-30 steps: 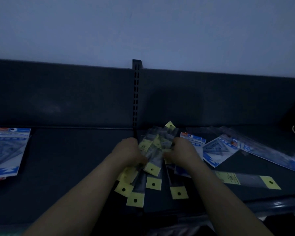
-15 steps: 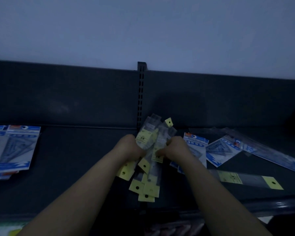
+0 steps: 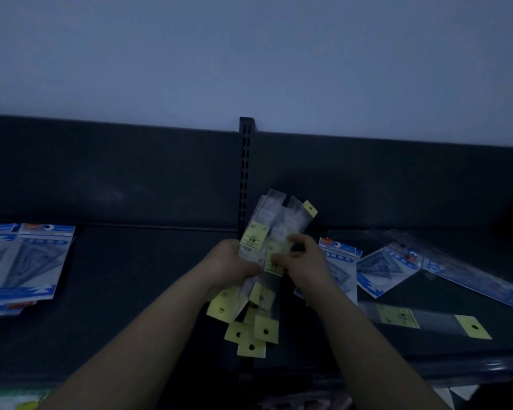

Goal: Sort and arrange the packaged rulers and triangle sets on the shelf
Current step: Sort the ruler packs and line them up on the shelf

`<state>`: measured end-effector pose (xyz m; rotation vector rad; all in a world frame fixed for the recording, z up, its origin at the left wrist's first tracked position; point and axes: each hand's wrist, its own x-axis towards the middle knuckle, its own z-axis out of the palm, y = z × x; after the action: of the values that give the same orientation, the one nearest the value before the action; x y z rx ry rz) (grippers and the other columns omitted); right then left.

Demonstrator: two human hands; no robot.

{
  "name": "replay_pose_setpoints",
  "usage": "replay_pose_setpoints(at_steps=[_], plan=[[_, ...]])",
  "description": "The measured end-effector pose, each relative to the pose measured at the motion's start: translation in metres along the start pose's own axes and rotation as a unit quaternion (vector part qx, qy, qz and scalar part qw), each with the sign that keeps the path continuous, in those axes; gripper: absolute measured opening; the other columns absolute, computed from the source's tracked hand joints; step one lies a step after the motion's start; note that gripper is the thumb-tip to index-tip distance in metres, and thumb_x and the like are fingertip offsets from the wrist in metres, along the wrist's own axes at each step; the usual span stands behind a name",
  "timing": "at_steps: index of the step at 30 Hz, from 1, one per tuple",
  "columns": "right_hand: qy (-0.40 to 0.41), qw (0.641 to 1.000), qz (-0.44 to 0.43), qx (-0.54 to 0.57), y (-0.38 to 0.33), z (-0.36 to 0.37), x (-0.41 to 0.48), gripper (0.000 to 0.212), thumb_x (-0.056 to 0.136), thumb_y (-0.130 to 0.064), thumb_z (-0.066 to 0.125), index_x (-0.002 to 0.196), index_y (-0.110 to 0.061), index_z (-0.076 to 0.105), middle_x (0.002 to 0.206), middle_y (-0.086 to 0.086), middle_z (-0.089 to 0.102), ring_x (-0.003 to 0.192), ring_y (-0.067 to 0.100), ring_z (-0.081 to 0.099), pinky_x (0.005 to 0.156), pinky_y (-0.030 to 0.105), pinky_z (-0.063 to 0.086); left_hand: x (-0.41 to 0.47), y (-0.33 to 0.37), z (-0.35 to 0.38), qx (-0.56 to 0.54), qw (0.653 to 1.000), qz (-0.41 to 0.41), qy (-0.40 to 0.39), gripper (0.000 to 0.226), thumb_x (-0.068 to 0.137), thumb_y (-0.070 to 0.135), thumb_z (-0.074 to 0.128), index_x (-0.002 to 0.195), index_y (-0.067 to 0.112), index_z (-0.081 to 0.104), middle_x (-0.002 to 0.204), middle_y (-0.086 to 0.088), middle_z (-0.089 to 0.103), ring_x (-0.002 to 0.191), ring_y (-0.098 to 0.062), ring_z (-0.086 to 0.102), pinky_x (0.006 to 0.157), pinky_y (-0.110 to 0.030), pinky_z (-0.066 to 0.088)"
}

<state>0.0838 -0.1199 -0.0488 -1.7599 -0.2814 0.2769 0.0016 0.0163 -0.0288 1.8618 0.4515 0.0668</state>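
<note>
A bundle of packaged rulers in clear sleeves with yellow hang tabs is lifted off the dark shelf at its middle. My left hand grips the bundle from the left. My right hand grips it from the right, fingers curled over the yellow labels. The tabs hang down below my hands. One more packaged ruler lies flat on the shelf at the right. Blue-and-white triangle set packs lie scattered right of my hands, and a neater pile of triangle set packs lies at the far left.
A slotted upright post splits the shelf's dark back panel behind the bundle. A long blue-edged pack lies slanted at the far right. The shelf's front lip runs along the bottom, with dim goods below it.
The fanned rulers, first lying on the shelf, were gathered into one bundle and raised upright between both hands. The view shifted slightly to the left.
</note>
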Motion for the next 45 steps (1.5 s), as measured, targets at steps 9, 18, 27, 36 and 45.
replay_pose_setpoints(at_steps=[9, 18, 27, 36, 45], plan=[[-0.031, 0.994, 0.003, 0.103, -0.022, 0.023, 0.005, 0.048, 0.081, -0.013, 0.073, 0.123, -0.011, 0.049, 0.109, 0.008, 0.065, 0.094, 0.023, 0.066, 0.078, 0.039, 0.057, -0.023, -0.001, -0.03, -0.081, 0.994, 0.043, 0.061, 0.02, 0.083, 0.011, 0.072, 0.102, 0.005, 0.067, 0.092, -0.009, 0.074, 0.079, -0.021, 0.073, 0.065, -0.032, 0.06], [-0.147, 0.985, -0.042, 0.077, -0.05, 0.129, -0.022, 0.028, 0.082, -0.017, 0.072, 0.107, -0.013, 0.061, 0.106, 0.005, 0.067, 0.097, 0.023, 0.066, 0.087, 0.048, 0.055, -0.079, -0.036, -0.112, -0.076, 0.98, 0.005, 0.183, 0.022, 0.093, 0.023, 0.06, 0.079, 0.006, 0.058, 0.064, -0.002, 0.069, 0.056, -0.01, 0.067, 0.05, -0.024, 0.054], [-0.253, 0.961, -0.072, 0.086, -0.088, 0.28, -0.091, 0.022, 0.082, -0.009, 0.071, 0.102, -0.01, 0.062, 0.102, 0.009, 0.07, 0.09, 0.023, 0.069, 0.083, 0.048, 0.057, -0.181, -0.087, -0.236, -0.023, 0.952, -0.048, 0.302, 0.033, 0.086, 0.03, 0.054, 0.095, 0.0, 0.062, 0.087, -0.02, 0.069, 0.075, -0.029, 0.067, 0.075, -0.047, 0.055], [-0.341, 0.933, -0.075, 0.086, -0.124, 0.457, -0.191, 0.022, 0.082, -0.019, 0.072, 0.102, -0.015, 0.065, 0.103, 0.003, 0.071, 0.094, 0.021, 0.068, 0.086, 0.045, 0.056, -0.299, -0.151, -0.382, 0.004, 0.92, -0.072, 0.385, 0.014, 0.087, 0.022, 0.055, 0.077, 0.013, 0.054, 0.07, -0.01, 0.05, 0.062, -0.018, 0.049, 0.06, -0.033, 0.038], [-0.397, 0.913, -0.06, 0.079, -0.147, 0.598, -0.246, 0.029, 0.078, -0.021, 0.075, 0.104, -0.014, 0.065, 0.104, 0.005, 0.07, 0.093, 0.023, 0.068, 0.087, 0.046, 0.055, -0.366, -0.195, -0.487, 0.014, 0.892, -0.103, 0.44, 0.013, 0.09, 0.017, 0.052, 0.081, 0.009, 0.056, 0.075, -0.012, 0.055, 0.065, -0.021, 0.052, 0.062, -0.03, 0.039]])
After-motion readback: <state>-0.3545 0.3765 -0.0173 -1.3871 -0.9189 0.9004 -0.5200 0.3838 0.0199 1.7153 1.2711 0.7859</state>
